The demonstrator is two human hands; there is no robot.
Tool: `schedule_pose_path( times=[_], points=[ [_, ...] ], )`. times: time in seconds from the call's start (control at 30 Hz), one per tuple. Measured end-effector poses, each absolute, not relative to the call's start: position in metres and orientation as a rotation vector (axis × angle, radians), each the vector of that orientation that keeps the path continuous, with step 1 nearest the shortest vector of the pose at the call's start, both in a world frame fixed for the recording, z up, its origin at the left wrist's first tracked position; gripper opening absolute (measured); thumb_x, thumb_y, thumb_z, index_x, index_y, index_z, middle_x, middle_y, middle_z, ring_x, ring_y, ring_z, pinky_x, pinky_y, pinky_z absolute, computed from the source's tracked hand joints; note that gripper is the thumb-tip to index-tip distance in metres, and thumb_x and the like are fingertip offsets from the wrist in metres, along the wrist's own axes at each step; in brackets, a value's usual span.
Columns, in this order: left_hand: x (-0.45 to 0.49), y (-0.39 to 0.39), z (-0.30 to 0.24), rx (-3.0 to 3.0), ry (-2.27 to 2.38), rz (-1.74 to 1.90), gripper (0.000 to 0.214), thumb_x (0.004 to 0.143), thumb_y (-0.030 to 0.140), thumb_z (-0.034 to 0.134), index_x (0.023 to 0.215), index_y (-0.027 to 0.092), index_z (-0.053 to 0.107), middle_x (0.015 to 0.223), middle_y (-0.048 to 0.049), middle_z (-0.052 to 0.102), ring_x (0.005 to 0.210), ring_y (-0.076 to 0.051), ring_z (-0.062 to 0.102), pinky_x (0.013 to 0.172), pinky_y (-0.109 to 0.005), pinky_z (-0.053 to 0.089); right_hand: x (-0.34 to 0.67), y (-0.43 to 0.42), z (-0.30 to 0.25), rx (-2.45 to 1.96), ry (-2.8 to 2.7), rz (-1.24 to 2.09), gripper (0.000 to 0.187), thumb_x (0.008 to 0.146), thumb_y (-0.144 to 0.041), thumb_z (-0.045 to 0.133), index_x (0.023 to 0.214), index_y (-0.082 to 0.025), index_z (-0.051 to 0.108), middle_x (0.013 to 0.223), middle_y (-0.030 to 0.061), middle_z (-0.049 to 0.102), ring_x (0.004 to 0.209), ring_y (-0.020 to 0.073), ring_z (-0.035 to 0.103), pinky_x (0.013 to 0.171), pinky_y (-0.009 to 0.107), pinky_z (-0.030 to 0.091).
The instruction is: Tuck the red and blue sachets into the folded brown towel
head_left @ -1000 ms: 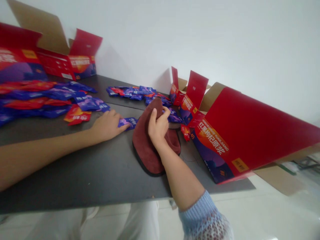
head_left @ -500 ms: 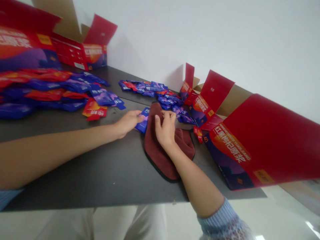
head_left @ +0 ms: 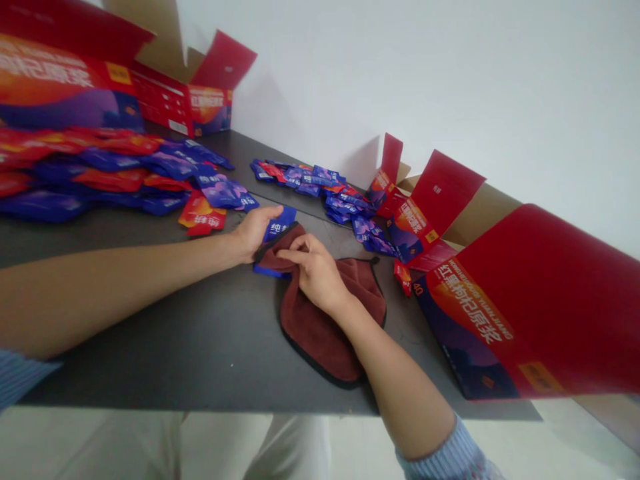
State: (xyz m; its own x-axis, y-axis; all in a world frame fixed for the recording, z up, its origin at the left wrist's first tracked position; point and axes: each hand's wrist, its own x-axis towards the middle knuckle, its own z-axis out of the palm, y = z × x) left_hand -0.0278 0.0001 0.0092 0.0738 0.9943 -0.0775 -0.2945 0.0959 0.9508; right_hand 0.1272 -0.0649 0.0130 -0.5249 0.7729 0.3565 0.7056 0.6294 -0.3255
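My left hand [head_left: 253,232] pinches a small blue sachet [head_left: 278,227] and holds it tilted just above the dark table [head_left: 165,340]. My right hand [head_left: 313,270] is closed on the near corner of a maroon cloth [head_left: 330,320] and folds it over the lower part of that sachet. The rest of the cloth lies flat on the table under my right wrist. Both hands meet at the sachet, near the middle of the table.
A big heap of blue and red sachets [head_left: 100,173] covers the left of the table; a smaller pile [head_left: 320,187] lies at the back. Open red cartons stand at the back left [head_left: 65,87], back right [head_left: 425,207], and at the right edge [head_left: 530,307].
My left hand has lifted the blue sachet off the table. My right hand has pulled the cloth's raised corner down and left onto the sachet.
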Motion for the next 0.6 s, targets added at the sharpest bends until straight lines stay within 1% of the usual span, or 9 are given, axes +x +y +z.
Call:
schedule_pose_path(
  times=[0.07,0.13,0.2,0.27,0.3,0.37,0.47,0.53,0.6],
  points=[
    [-0.028,0.001,0.011,0.787,0.961,1.136,0.021,0.085,0.030,0.053,0.073,0.016,0.062,0.069,-0.0068,0.067,0.063,-0.021,0.064,0.064,-0.035,0.055,0.126,-0.066,0.014,-1.160,-2.421,0.162,0.043,0.089,-0.003,0.045,0.110,-0.025,0.075,0.105,0.0049,0.059,0.104,0.0161,0.053,0.093,0.028,0.042],
    [-0.027,0.001,0.011,0.743,0.981,1.114,0.016,0.086,0.024,0.055,0.075,0.016,0.063,0.068,-0.0048,0.067,0.060,-0.019,0.062,0.060,-0.031,0.052,0.127,-0.068,0.017,-1.165,-2.458,0.137,0.043,0.089,-0.004,0.045,0.108,-0.027,0.076,0.104,0.0041,0.059,0.101,0.0166,0.052,0.091,0.028,0.042],
    [-0.026,0.002,0.011,0.793,1.006,1.129,0.015,0.087,0.019,0.054,0.076,0.016,0.064,0.066,-0.0029,0.065,0.058,-0.016,0.061,0.057,-0.028,0.049,0.126,-0.071,0.020,-1.185,-2.490,0.116,0.042,0.091,-0.006,0.045,0.107,-0.028,0.077,0.102,0.0040,0.060,0.099,0.0174,0.052,0.088,0.028,0.042],
    [-0.026,0.002,0.010,0.830,1.014,1.140,0.015,0.087,0.015,0.052,0.079,0.014,0.064,0.066,-0.0022,0.065,0.057,-0.014,0.060,0.058,-0.026,0.049,0.125,-0.076,0.023,-1.218,-2.504,0.087,0.041,0.093,-0.009,0.045,0.107,-0.029,0.077,0.099,0.0043,0.059,0.096,0.0183,0.051,0.084,0.029,0.042],
    [-0.026,0.001,0.009,0.826,0.990,1.131,0.015,0.087,0.015,0.051,0.081,0.014,0.064,0.067,-0.0026,0.065,0.058,-0.015,0.061,0.060,-0.027,0.050,0.123,-0.078,0.023,-1.231,-2.508,0.070,0.040,0.093,-0.010,0.045,0.107,-0.029,0.077,0.098,0.0046,0.059,0.096,0.0189,0.050,0.082,0.030,0.042],
    [-0.028,0.000,0.010,0.806,0.872,1.074,0.018,0.088,0.022,0.050,0.087,0.012,0.065,0.071,-0.0054,0.067,0.063,-0.018,0.064,0.065,-0.031,0.053,0.121,-0.081,0.023,-1.245,-2.504,0.042,0.040,0.095,-0.011,0.044,0.108,-0.030,0.077,0.098,0.0053,0.058,0.095,0.0196,0.050,0.080,0.030,0.042],
    [-0.030,-0.006,0.014,0.844,0.680,0.991,0.031,0.087,0.036,0.049,0.098,0.011,0.064,0.079,-0.0106,0.070,0.075,-0.025,0.069,0.073,-0.039,0.057,0.119,-0.080,0.016,-1.223,-2.472,0.012,0.041,0.095,-0.010,0.043,0.110,-0.029,0.076,0.100,0.0064,0.058,0.096,0.0204,0.049,0.082,0.031,0.042],
    [-0.031,-0.010,0.016,0.880,0.658,0.977,0.034,0.086,0.033,0.047,0.105,0.010,0.062,0.083,-0.0108,0.072,0.080,-0.027,0.069,0.077,-0.040,0.057,0.119,-0.077,0.011,-1.205,-2.435,-0.016,0.041,0.095,-0.010,0.043,0.112,-0.028,0.075,0.104,0.0070,0.058,0.097,0.0207,0.049,0.085,0.032,0.043],
    [-0.032,-0.013,0.019,0.896,0.640,0.981,0.039,0.081,0.025,0.042,0.113,0.009,0.059,0.086,-0.0092,0.073,0.083,-0.026,0.069,0.078,-0.040,0.057,0.120,-0.073,0.008,-1.202,-2.387,-0.052,0.042,0.095,-0.009,0.042,0.115,-0.027,0.074,0.107,0.0078,0.058,0.099,0.0209,0.050,0.089,0.032,0.043]
  ],
)
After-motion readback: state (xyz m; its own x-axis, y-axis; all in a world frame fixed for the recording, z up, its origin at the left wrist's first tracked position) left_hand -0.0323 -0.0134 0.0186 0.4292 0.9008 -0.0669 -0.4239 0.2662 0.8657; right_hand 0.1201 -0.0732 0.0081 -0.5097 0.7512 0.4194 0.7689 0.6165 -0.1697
